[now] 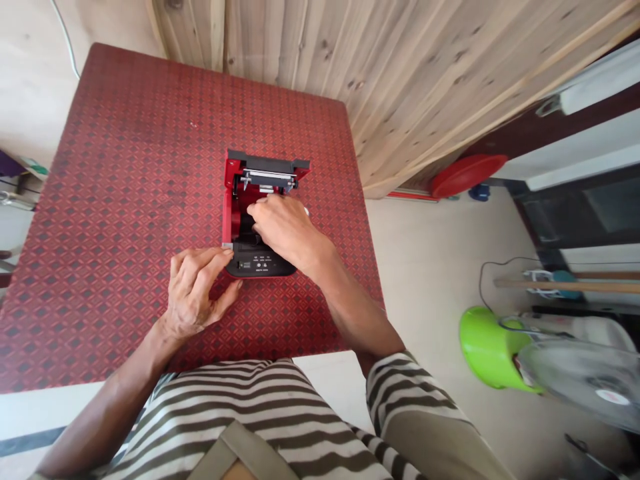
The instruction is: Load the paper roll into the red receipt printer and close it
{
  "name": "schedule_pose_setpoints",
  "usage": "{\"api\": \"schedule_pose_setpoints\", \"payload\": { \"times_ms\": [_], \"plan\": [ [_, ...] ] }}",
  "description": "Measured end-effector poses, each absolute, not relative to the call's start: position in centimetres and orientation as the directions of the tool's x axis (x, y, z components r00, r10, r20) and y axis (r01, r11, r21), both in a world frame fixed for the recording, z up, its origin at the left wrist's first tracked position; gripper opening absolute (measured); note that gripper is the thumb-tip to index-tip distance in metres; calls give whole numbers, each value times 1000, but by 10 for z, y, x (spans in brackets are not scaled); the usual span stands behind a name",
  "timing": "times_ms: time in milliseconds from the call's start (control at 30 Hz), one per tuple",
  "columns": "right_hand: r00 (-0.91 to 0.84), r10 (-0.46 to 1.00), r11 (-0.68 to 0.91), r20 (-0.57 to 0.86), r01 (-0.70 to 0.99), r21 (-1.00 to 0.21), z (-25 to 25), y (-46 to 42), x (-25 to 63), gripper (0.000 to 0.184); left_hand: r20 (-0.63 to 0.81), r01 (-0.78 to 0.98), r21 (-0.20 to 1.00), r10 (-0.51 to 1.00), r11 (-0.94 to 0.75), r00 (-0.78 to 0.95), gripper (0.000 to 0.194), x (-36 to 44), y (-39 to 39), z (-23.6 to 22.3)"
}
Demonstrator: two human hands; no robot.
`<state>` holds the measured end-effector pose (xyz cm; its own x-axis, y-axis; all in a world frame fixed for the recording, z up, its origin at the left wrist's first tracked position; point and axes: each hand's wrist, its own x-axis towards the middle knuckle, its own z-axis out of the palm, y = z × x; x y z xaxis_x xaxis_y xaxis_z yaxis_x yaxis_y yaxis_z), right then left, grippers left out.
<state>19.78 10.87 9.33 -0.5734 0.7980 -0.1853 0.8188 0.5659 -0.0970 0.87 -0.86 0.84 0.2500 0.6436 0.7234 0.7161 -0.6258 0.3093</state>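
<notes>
A red and black label printer sits on the table with its lid raised and its inner compartment uncovered. My left hand grips the printer's front left corner, fingertips on the top edge and thumb against the front. Over the compartment, my right hand reaches in from the right with its fingers curled down. Its fingertips are hidden inside, so what they hold or touch cannot be made out. Small white markings show on the black front panel. Under the lid runs a metal bar.
The printer rests on a table with a red patterned cover. Beyond its far edge is a wooden plank wall. On the floor to the right are a green bucket, a fan and a red basin.
</notes>
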Motion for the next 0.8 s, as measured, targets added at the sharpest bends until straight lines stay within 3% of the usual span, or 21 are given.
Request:
{"api": "schedule_pose_setpoints", "payload": {
  "times_ms": [100,200,267,400,633,800],
  "plan": [
    [-635,764,593,-111,760,-265,101,100,213,39,724,713,309,642,-630,253,75,9,-9,9],
    [-761,648,672,22,558,-488,106,90,233,51,726,713,306,639,-630,253,73,9,-8,10],
    [-778,620,684,96,477,-553,104,83,244,50,728,717,305,638,-627,249,71,9,-8,10],
    [-696,688,668,206,495,-556,91,75,251,21,713,725,299,651,-620,262,66,8,-9,17],
    [-582,725,676,368,501,-540,72,68,246,25,617,733,257,691,-629,377,59,4,-4,56],
    [-556,694,719,457,507,-475,80,55,246,26,650,724,214,649,-656,395,54,1,23,82]
  ]
}}
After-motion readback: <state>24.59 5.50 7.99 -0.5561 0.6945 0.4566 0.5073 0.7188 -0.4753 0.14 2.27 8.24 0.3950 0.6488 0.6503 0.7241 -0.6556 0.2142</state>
